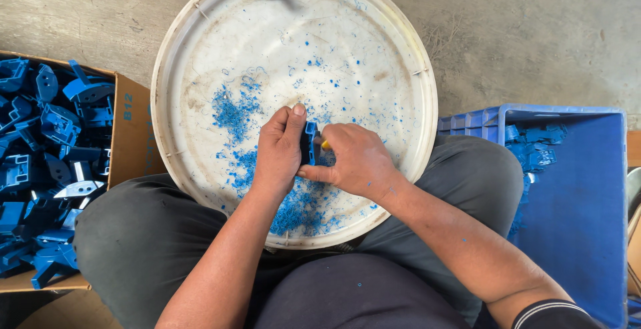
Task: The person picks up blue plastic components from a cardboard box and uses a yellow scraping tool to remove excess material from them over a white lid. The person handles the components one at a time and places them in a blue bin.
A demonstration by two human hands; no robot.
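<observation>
Your left hand (279, 152) grips a blue plastic part (309, 143); your right hand (354, 162) closes on a yellow-tipped tool (325, 145). Shavings (234, 112) cover the round white tray (200, 28). The cardboard box (130, 108), left, remains full; the blue crate (587, 189), right, holds few parts.

The right hand (357, 162) hides most of its yellow-tipped tool (325, 145).

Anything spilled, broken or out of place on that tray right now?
Only the blue plastic shavings stand out: they lie strewn across the round white tray, thickest near the left hand and right hand, which hold a small blue plastic part. Nothing looks broken.
</observation>
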